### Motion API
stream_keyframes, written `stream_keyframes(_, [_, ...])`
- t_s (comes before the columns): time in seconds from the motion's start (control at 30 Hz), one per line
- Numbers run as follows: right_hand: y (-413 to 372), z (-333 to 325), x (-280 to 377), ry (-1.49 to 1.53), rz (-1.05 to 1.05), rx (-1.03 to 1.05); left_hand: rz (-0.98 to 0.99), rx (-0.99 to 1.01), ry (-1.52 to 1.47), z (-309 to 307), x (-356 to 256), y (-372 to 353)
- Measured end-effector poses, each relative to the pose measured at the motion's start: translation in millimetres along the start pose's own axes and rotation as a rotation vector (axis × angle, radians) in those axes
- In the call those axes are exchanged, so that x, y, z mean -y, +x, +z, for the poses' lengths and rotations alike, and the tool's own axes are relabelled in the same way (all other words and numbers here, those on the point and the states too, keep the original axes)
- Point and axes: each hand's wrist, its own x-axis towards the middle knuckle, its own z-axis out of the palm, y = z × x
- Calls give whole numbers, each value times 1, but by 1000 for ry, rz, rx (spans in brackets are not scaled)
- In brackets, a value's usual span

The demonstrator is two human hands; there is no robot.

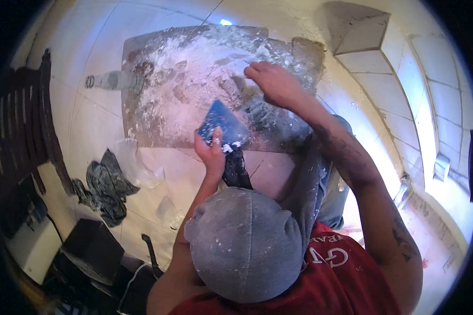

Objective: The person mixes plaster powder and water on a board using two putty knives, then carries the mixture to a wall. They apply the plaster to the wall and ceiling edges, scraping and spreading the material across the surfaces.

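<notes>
My left hand (211,151) is closed on the edge of a blue, flat-sided, pointed piece (222,122), smeared with white powder. I cannot make out its exact kind; its tip points away from me over the board. My right hand (272,81) is above the far right part of the powder, its fingers curled together. Whatever is in those fingers, if anything, is hidden. Beneath both hands lies a worn board (165,137) on the floor, covered with white powder (194,79) and some greyish lumps.
A clear bottle (113,81) lies across the board's left edge. Left of me are a black plastic bag (108,184), a clear plastic bag (142,165) and a dark slatted wooden chair (29,115). A tiled ledge (383,86) runs along the right.
</notes>
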Motion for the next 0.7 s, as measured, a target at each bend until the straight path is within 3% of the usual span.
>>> stream_keyframes(0.13, [-4, -27, 18, -11, -37, 161, -75, 176, 6, 3, 24, -35])
stream_keyframes(0.2, [-8, -22, 22, -47, -66, 223, 5, 188, 111, 6, 32, -46])
stream_keyframes(0.3, [-10, 1, 22, -69, -163, 149, -5, 205, 134, 8, 37, -47])
stream_keyframes(0.47, [-22, 42, 13, -256, -236, 256, 4, 165, 97, 10, 47, -48])
stream_keyframes(0.6, [-12, 27, -3, -245, -256, 298, 37, 195, 133, 9, 34, -46])
stream_keyframes(0.7, [10, 6, 7, -183, -234, 174, 27, 196, 160, 10, 43, -48])
